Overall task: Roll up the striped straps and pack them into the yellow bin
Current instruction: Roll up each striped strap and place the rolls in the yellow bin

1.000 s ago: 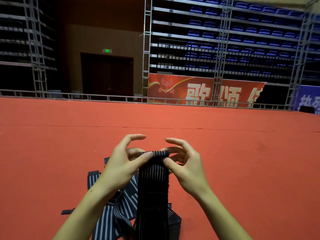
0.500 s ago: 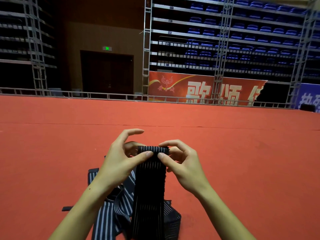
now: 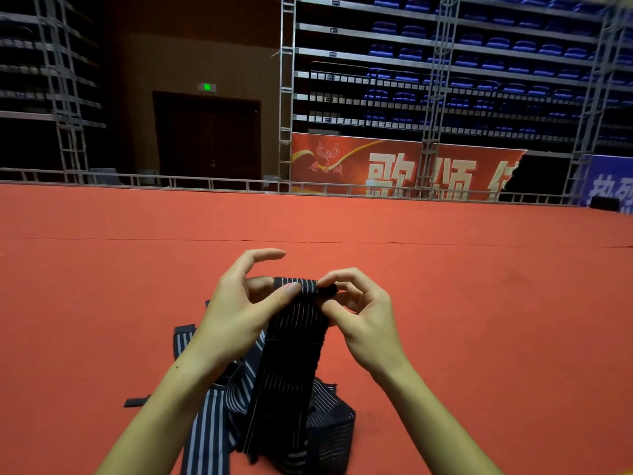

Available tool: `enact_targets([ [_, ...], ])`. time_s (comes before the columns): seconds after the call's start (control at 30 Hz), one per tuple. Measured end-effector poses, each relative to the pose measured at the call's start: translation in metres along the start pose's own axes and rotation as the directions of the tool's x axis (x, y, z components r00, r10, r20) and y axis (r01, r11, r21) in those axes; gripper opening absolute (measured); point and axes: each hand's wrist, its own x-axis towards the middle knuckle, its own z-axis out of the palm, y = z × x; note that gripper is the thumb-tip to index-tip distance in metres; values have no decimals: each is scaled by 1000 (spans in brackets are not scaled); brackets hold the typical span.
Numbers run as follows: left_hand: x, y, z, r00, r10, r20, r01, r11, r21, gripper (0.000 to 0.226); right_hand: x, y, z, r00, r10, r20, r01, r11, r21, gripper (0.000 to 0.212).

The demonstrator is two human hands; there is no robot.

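Loose pile of striped straps (image 3: 219,423) on red carpet (image 3: 479,320). Above it, left hand (image 3: 236,313) and right hand (image 3: 359,313) pinch rolled top end of black striped strap (image 3: 291,354), its tail hanging to the pile. Red banner (image 3: 394,166) far behind.

strap (image 3: 291,365): top end hidden between the fingers; lower end runs into the pile, end not discernible.
pile (image 3: 329,430): cut off by the bottom edge; partly hidden behind the strap and left forearm.
left hand (image 3: 239,313): fingers behind the strap hidden.
banner (image 3: 394,166): text crossed by trusses, right end torn off.
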Motion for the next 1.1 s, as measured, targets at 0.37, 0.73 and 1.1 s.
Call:
enact_targets([
  [0.37,-19,4,-12,999,21,31,-23,996,89,58,-22,-6,7,996,26,87,-17,994,-110,23],
  [0.73,-44,6,-6,998,-66,24,64,995,70,42,-36,-15,10,997,-9,70,12,999,-36,26],
  [1.1,-58,9,3,996,-30,-85,27,999,-40,48,-44,-11,17,998,51,44,-49,998,-40,35],
])
